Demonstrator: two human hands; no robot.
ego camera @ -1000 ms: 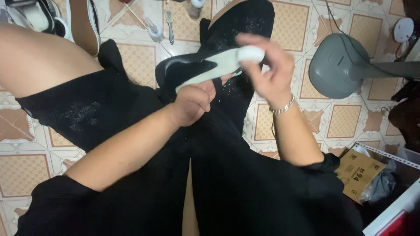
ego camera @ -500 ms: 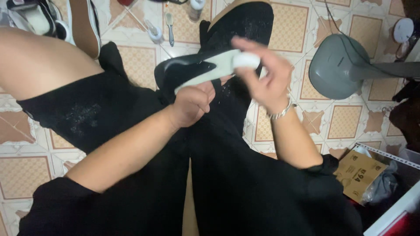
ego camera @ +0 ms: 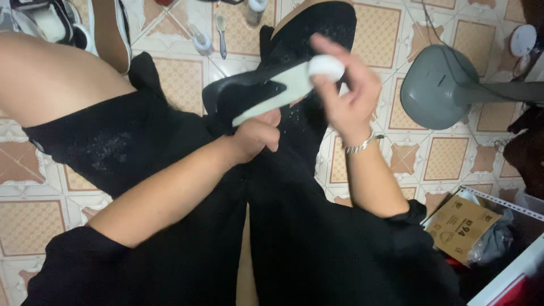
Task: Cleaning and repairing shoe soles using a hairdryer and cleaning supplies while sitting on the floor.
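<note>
Left hand clenched on black shoe over the lap, right hand pinching a white sponge pad at the sole's 3 o'clock end — hardly shifted since earlier — rubbing continues.
</note>
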